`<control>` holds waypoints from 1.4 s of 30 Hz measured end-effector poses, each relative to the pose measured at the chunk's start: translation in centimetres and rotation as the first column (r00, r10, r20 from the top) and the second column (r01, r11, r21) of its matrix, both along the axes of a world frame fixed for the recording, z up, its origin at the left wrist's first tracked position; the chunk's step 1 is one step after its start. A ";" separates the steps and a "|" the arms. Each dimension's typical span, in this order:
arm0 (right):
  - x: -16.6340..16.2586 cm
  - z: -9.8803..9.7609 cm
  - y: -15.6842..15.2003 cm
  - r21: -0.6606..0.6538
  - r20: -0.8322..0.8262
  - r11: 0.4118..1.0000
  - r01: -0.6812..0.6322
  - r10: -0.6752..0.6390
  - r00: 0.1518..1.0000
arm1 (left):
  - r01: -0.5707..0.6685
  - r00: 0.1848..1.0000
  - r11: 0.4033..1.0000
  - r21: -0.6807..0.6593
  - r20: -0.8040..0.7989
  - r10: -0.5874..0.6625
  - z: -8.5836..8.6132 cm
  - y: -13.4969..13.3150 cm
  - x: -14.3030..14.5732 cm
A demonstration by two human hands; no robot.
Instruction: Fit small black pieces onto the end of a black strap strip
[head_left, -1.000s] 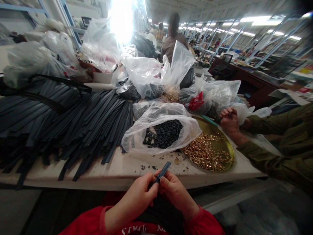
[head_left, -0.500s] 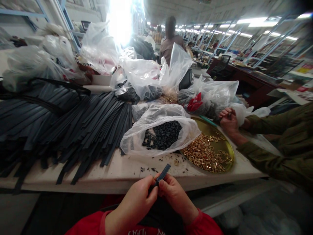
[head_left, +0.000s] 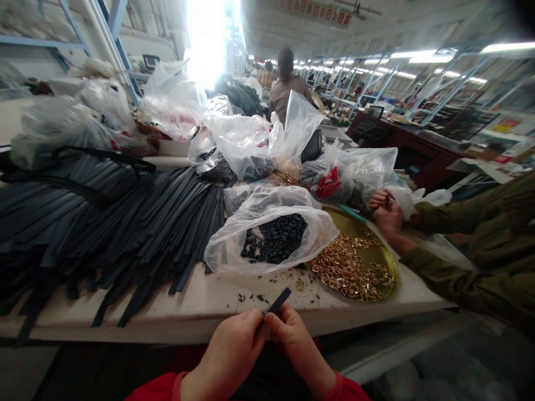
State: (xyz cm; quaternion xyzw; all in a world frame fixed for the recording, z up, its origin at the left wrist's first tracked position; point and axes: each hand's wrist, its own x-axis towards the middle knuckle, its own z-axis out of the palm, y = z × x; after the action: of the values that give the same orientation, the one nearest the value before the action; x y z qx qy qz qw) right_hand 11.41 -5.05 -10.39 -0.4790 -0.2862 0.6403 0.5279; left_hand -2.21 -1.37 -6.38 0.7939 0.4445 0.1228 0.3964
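Just in front of the table's near edge, both my hands close on one dark strap (head_left: 279,301), its flat end pointing up and to the right. My left hand (head_left: 237,340) grips it from the left with fingers curled. On the other side my right hand (head_left: 295,337) pinches it between thumb and fingers. The rest of the strap is hidden by my hands. Beyond them lies an open clear plastic bag (head_left: 228,250) of small black loops (head_left: 282,239). To its right, a round golden tray (head_left: 387,262) holds a heap of gold-coloured metal buckles (head_left: 343,264).
A wide pile of dark straps (head_left: 159,217) covers the table's left, some hanging over the edge. Loose black bits (head_left: 259,298) lie on the white tabletop (head_left: 196,306). Plastic bags (head_left: 246,139) stand behind. At right, a co-worker's hands (head_left: 388,211) are beside the tray.
The view has tilted slightly upward, so the table sits lower. The strap in my hands has turned to lie flatter, and both hands keep hold of it.
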 end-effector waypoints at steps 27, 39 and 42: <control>-0.3 0.0 -0.8 -0.005 -0.025 1.000 -0.008 0.008 1.000 | 0.097 0.992 0.979 0.179 -0.093 -0.081 -0.3 -0.3 -0.3; 0.9 0.1 -0.8 -0.018 -0.134 0.995 -0.094 0.091 0.987 | 0.009 0.983 0.853 -0.522 0.162 0.089 0.9 0.7 0.2; 1.3 0.5 -0.8 0.006 -0.158 0.992 -0.126 0.126 0.979 | 0.041 0.977 0.791 -0.611 0.192 0.098 1.0 0.7 0.4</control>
State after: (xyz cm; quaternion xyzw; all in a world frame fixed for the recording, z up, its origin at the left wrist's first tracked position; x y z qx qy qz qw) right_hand 12.68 -5.88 -9.87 -0.4090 -0.2720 0.7090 0.5061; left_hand -1.84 -0.67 -5.43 0.5983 0.4271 0.0629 0.6750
